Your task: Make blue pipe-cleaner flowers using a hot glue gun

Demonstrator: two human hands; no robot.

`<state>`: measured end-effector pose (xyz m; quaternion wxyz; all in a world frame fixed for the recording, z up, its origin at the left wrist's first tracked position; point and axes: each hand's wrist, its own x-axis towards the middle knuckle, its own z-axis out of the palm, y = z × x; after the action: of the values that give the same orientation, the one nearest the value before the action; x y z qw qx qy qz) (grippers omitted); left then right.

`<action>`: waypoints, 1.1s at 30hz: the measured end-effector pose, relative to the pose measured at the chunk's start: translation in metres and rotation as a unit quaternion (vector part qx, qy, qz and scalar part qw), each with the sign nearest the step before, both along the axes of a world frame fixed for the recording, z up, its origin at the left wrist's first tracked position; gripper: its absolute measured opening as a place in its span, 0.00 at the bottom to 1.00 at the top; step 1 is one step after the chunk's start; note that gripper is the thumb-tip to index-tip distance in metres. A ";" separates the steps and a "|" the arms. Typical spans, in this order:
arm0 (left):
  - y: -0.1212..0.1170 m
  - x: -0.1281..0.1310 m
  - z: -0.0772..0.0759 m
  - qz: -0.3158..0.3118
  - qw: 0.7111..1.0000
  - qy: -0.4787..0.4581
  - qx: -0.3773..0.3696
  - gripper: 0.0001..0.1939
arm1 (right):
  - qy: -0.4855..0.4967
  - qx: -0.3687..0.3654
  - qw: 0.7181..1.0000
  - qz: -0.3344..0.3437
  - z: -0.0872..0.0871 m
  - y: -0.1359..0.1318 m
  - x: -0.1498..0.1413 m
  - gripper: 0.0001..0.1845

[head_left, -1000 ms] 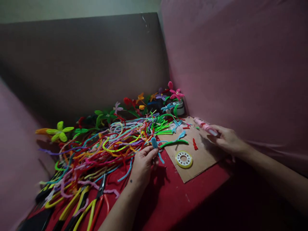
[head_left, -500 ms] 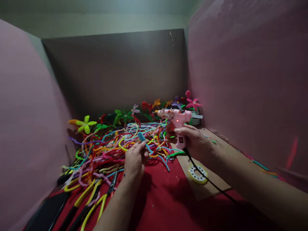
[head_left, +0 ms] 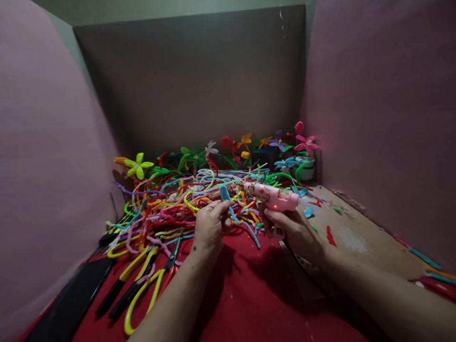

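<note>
A blue pipe-cleaner petal point(head_left: 224, 193) with a thin stem stands up from the pinched fingers of my left hand point(head_left: 213, 223). My right hand point(head_left: 297, 230) is wrapped round the handle of a pink hot glue gun point(head_left: 272, 195), whose small light glows orange-red. The gun's nozzle points left, close to the petal's right side; I cannot tell whether they touch. Under and behind both hands spreads a tangled heap of coloured pipe cleaners point(head_left: 160, 209).
Yellow-handled scissors point(head_left: 144, 297) and black-and-yellow pliers point(head_left: 123, 280) lie at the left, beside a black flat object point(head_left: 71, 299). Pipe-cleaner flowers point(head_left: 138, 166) line the back. A brown board point(head_left: 351, 228) with scraps sits at right, near a pale container point(head_left: 305, 168). Pink walls flank both sides.
The glue gun has come down, bringing its nozzle near the blue petal. My left hand still pinches the petal. The view has tilted and shifted, showing more of the board at right.
</note>
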<state>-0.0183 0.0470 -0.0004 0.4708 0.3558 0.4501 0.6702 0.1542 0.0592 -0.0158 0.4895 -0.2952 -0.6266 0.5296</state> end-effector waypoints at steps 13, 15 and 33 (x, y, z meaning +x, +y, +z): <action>-0.005 0.006 0.004 -0.001 0.998 0.058 -0.017 0.08 | -0.014 0.058 0.998 0.018 0.005 0.000 0.001 0.10; -0.004 0.005 0.001 -0.005 0.998 0.064 -0.018 0.08 | -0.018 0.068 0.997 0.020 0.007 0.000 0.000 0.09; -0.004 0.005 -0.001 0.005 0.993 0.121 -0.010 0.11 | -0.010 0.043 0.999 -0.001 0.010 -0.004 -0.002 0.09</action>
<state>-0.0131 0.0429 -0.0013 0.4133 0.4266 0.5124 0.6202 0.1518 0.0553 -0.0062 0.4958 -0.2803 -0.6535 0.4986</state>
